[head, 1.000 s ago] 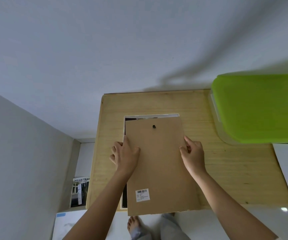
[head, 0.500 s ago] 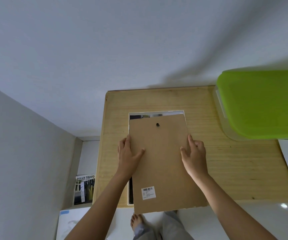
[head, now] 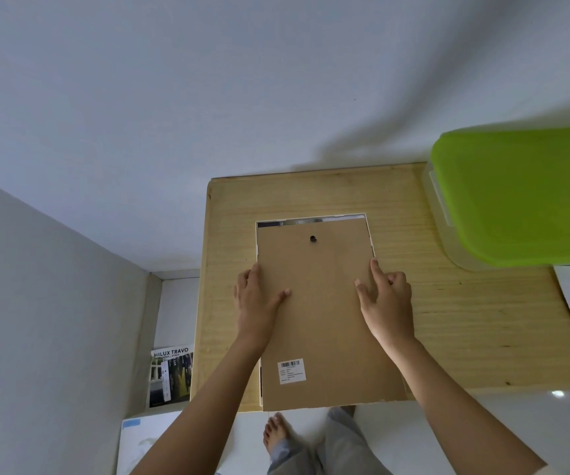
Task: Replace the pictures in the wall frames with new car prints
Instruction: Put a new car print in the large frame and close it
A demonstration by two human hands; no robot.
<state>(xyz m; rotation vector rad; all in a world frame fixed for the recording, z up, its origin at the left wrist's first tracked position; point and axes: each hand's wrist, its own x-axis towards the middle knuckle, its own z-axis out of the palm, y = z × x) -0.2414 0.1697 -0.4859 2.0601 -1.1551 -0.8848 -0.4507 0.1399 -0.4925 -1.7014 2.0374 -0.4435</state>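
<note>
A person's two bare hands press a brown backing board down onto a white picture frame lying face down on a wooden counter. The left hand lies flat at the board's left edge, fingers spread open and gripping nothing; the right hand rests on the right edge, one finger extended, the others loosely curled, also holding nothing. A strip of print shows above the board's far edge. The board looks thin, stiff and light, and likely slides easily, so pushing at both long edges seems the safest hold. A green-lidded box sits well apart at right; a brochure lies on the floor at left.
</note>
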